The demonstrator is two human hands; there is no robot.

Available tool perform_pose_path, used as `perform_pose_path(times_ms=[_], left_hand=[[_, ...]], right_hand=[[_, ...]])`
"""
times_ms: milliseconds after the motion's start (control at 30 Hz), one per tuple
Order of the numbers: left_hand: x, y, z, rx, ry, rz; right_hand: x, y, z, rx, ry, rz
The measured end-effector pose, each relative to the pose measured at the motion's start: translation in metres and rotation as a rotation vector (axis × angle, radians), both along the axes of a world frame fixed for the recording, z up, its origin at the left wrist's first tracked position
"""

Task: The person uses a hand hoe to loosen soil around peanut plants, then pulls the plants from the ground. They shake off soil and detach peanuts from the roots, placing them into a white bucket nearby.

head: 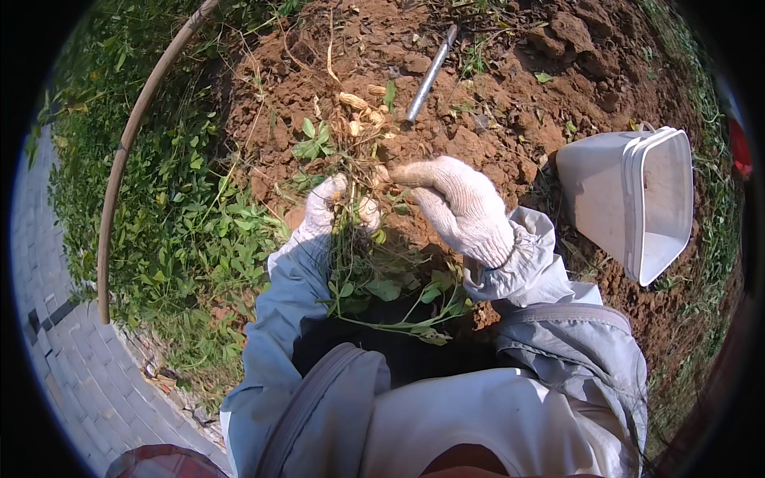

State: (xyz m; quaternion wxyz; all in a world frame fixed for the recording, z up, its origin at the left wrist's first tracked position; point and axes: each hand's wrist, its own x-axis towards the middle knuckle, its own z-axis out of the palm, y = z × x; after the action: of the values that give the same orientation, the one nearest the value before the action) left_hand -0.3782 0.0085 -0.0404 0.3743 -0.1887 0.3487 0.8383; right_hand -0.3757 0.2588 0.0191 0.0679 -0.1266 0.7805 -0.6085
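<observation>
My left hand (326, 206), in a white knit glove, is closed around the stems of an uprooted peanut plant (346, 239). Its roots point away from me, and several pale peanut pods (354, 101) hang among them. Leaves trail from the stems toward my lap. My right hand (457, 206), gloved alike, reaches in from the right with bent fingers. Its fingertips are at the roots, against what looks like a pod (381, 175); whether they grip it is not clear.
On the reddish soil (496, 143) beyond my hands lies a metal tube (431, 74). A white plastic bucket (603, 185) lies tipped at the right, its mouth facing right. A wooden pole (128, 131) crosses the leafy plants (173, 203) at left, beside grey paving (89, 370).
</observation>
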Motion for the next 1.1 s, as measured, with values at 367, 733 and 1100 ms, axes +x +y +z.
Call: perform_pose_path(times_ms=[367, 733, 1100], left_hand=[[0.006, -0.003, -0.013, 0.116, -0.054, 0.033], [0.009, 0.003, -0.002, 0.075, 0.038, 0.08], [-0.007, -0.021, 0.004, -0.344, 0.129, -0.12]], right_hand=[[-0.015, -0.024, -0.01, 0.501, -0.078, 0.228], [-0.005, 0.009, -0.011, 0.038, -0.351, 0.275], [-0.019, -0.001, -0.001, 0.049, -0.421, 0.054]])
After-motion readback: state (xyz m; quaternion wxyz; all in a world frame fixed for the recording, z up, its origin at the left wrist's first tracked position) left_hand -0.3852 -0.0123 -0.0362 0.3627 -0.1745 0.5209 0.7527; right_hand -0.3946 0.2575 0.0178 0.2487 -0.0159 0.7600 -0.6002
